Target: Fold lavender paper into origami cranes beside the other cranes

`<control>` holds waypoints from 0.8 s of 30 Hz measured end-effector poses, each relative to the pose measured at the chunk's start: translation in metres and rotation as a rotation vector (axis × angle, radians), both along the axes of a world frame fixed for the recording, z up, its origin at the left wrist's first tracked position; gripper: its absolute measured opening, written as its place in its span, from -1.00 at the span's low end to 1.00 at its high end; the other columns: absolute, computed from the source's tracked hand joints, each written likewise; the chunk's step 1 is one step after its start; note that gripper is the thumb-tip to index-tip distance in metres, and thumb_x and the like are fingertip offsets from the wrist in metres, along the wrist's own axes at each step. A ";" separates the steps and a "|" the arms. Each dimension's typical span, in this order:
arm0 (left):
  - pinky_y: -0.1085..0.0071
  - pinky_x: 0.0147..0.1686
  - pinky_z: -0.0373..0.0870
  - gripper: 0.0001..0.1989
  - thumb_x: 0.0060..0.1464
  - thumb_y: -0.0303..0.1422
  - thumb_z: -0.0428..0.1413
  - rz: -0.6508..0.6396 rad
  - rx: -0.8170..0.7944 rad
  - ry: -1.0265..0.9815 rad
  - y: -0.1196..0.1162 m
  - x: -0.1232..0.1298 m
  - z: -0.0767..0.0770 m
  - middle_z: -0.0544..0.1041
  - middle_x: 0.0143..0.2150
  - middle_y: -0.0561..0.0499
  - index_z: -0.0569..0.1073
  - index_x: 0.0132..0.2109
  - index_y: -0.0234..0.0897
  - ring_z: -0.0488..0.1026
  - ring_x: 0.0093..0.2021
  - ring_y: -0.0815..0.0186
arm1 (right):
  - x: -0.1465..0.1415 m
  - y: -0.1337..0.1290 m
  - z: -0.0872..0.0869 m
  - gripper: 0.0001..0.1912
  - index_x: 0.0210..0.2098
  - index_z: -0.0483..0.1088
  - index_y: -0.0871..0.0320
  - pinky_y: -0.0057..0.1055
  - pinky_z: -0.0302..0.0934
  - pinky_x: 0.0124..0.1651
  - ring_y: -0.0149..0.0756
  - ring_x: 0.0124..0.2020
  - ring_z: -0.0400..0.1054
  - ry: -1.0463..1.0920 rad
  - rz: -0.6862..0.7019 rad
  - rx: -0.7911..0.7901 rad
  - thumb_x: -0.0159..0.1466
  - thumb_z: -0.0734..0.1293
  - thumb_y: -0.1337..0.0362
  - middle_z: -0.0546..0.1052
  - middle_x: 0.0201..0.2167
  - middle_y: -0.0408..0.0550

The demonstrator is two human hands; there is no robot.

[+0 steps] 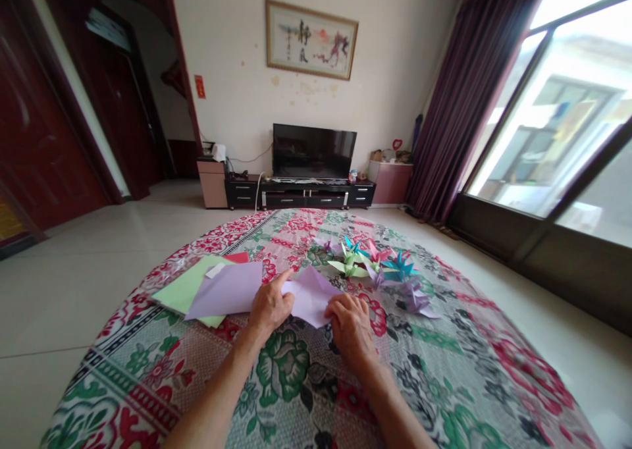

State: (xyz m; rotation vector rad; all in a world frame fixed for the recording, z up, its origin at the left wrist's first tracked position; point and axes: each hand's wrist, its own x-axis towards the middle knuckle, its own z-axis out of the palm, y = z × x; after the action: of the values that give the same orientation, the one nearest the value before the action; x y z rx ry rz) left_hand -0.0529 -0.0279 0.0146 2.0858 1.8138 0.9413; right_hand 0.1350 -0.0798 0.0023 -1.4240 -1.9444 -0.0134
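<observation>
Nearest, the floral tablecloth (284, 363) runs under both forearms; its busy weave may be soft enough to blur a crease pressed straight onto it. The right hand (350, 327) has its fingers curled over the right corner of a creased lavender sheet (311, 294), grasping it. The left hand (269, 306) has its thumb at the sheet's left edge and its index finger stretched forward; whether it pinches the paper or only presses it, I cannot tell. The sheet lies between the hands, its middle uneven, so unequal pulling could skew the fold or tear a corner.

Just left, a loose lavender sheet (232, 291) meets the left hand and overlaps a light green paper stack (185, 291); a careless knuckle could drag it along or crumple its edge. A small white slip (214, 270) rests on top, light enough to slide off, and red paper (238, 258) shows behind.

To the right, the nearest purple paper crane (415, 296) stands at the edge of a crowded cluster that includes a blue crane (399, 264) and a pink crane (378, 253). A rightward sweep of the right hand could topple them or bend their wings.
</observation>
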 end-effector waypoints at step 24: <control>0.38 -0.07 0.28 -0.70 -0.05 -0.46 -0.04 -0.358 0.032 0.229 -0.003 -0.006 0.017 0.53 -0.21 -0.01 0.53 -0.22 -0.16 0.42 -0.16 0.28 | 0.028 0.002 -0.006 -0.65 -0.12 0.37 0.09 -0.22 0.00 0.07 -0.17 0.03 0.20 -0.069 0.088 -0.224 0.08 0.33 0.23 0.39 -0.02 -0.02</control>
State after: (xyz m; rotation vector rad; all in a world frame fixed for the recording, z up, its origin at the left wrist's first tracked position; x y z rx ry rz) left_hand -0.0591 -0.0313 0.0317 2.5115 1.4470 0.6644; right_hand 0.1626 -0.0783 -0.0035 -1.4948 -2.1169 0.2042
